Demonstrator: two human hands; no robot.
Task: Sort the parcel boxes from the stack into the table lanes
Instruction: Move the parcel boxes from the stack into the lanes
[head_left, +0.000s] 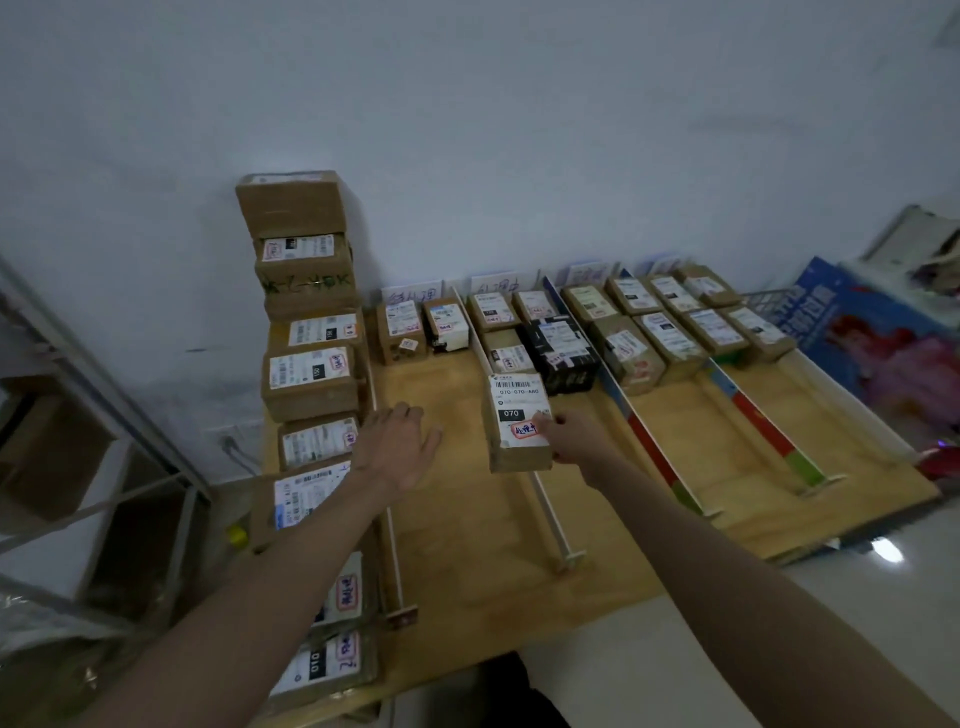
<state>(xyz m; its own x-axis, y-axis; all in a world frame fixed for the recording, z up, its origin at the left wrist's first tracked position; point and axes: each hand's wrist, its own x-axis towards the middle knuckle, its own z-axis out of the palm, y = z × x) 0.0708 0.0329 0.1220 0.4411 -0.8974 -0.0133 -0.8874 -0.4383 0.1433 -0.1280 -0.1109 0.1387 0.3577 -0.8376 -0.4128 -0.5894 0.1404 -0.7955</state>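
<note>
A tall stack of brown parcel boxes (310, 374) rises along the table's left edge, labels facing up. My right hand (571, 434) grips a small brown parcel (519, 423) with a white label reading 070; it sits over the white divider between the first and second lanes. My left hand (400, 447) hovers flat and empty over the first lane, fingers spread. The wooden table (467, 545) is split into lanes by dividers (553, 519). Sorted parcels (670, 332) fill the far ends of the lanes.
A black box (563, 353) lies in the second lane among brown ones. Metal shelving (104, 467) stands to the left. A blue poster (872, 338) leans at the right. The white wall runs behind the table.
</note>
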